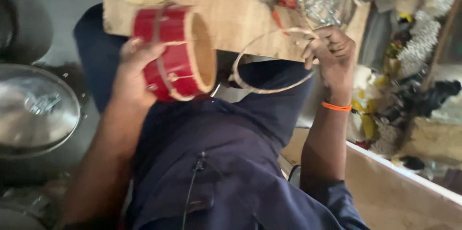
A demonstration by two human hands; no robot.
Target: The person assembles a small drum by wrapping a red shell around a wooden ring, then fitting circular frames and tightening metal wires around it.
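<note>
The left hand (132, 73) grips the red drum shell (175, 52) by its side, its open mouth facing right toward the thin hoop (272, 61) that the right hand (332, 52) pinches just beside it.

A steel bowl (36, 109) sits left; red-handled pliers (281, 1) lie on the wooden board (231, 8).

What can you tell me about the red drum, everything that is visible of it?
The red drum is a small cylinder with a glossy red shell, crossed by thin pale cords. Its rims look like pale wood. The end facing right is open, showing a bare tan inside, so no skin covers it. It lies on its side, slightly tilted, in front of a wooden board. The left hand holds it from the closed side, fingers over the shell.
</note>
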